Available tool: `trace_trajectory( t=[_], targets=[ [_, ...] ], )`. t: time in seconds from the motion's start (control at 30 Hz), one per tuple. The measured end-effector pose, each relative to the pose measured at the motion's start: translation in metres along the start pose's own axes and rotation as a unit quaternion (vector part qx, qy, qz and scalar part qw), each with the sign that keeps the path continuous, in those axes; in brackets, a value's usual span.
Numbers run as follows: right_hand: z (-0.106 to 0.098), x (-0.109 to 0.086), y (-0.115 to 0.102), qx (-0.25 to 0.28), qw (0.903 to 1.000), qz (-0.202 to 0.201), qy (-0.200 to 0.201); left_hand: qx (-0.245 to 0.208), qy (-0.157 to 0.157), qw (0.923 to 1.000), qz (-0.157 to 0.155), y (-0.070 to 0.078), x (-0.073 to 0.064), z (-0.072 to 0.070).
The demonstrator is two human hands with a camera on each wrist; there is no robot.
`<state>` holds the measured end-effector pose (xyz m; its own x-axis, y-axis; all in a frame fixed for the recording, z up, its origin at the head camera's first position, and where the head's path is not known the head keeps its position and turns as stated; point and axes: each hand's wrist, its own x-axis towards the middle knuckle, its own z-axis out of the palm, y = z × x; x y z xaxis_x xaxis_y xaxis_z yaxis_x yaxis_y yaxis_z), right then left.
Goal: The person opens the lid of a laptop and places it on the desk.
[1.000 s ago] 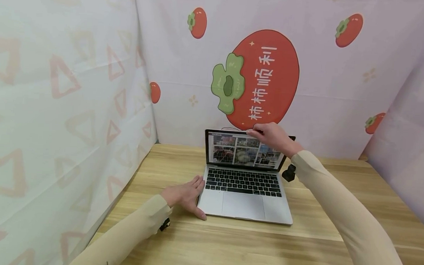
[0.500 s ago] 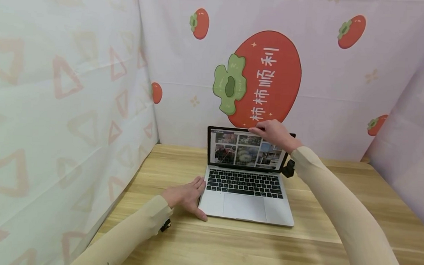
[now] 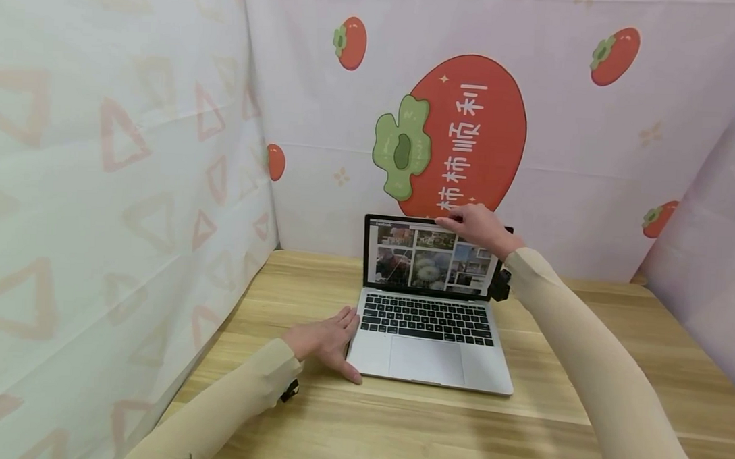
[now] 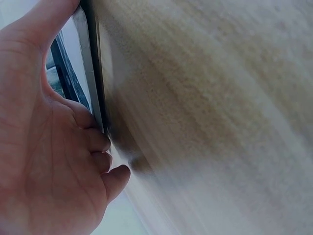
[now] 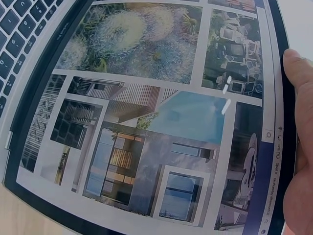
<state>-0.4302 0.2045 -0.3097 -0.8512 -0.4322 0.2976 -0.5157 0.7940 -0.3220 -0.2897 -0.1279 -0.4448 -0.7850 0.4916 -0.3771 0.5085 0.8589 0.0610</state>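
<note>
A silver laptop [image 3: 426,360] stands on the wooden table with its lid raised and pictures lit on the screen [image 3: 427,262]. My right hand [image 3: 479,228] pinches the top edge of the lid right of centre; in the right wrist view the thumb [image 5: 299,68] lies on the black bezel [image 5: 279,112]. At the base's left side, my left hand [image 3: 324,341] rests against the edge, its fingers pointing away from me and its thumb by the front left corner. The left wrist view shows the palm [image 4: 49,147] and several fingertips along the thin metal edge [image 4: 89,63].
The wooden table [image 3: 433,428] extends around the laptop. A patterned cloth wall [image 3: 310,119] rises behind it, with another cloth [image 3: 131,214] down the left side and one on the right. Dark wrist cameras [image 3: 500,286] sit at both cuffs.
The lid has swung a little more upright, its top edge rising with my right hand. The left hand keeps its place against the base. The view has shifted slightly.
</note>
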Motion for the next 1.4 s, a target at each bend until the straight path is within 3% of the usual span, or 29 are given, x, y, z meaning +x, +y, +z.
trace_trajectory(
  t=[0.3, 0.6, 1.1, 1.4],
  targets=[
    [-0.001, 0.010, 0.012, -0.005, 0.9999, 0.013, 0.002, -0.002, 0.001, 1.0000, 0.000, -0.001, 0.001, 0.002],
    [0.000, 0.015, 0.022, 0.005, 0.9980, 0.062, -0.006, 0.005, 0.002, 1.0000, 0.004, 0.000, 0.000, 0.001],
    [-0.005, -0.005, 0.049, -0.020, 0.9875, 0.149, 0.046, 0.017, 0.002, 0.9998, 0.005, -0.004, 0.001, 0.001],
    [-0.004, -0.005, 0.057, -0.012, 0.9834, 0.173, 0.053, 0.013, 0.001, 0.9999, 0.001, -0.002, 0.002, 0.001]
  ],
)
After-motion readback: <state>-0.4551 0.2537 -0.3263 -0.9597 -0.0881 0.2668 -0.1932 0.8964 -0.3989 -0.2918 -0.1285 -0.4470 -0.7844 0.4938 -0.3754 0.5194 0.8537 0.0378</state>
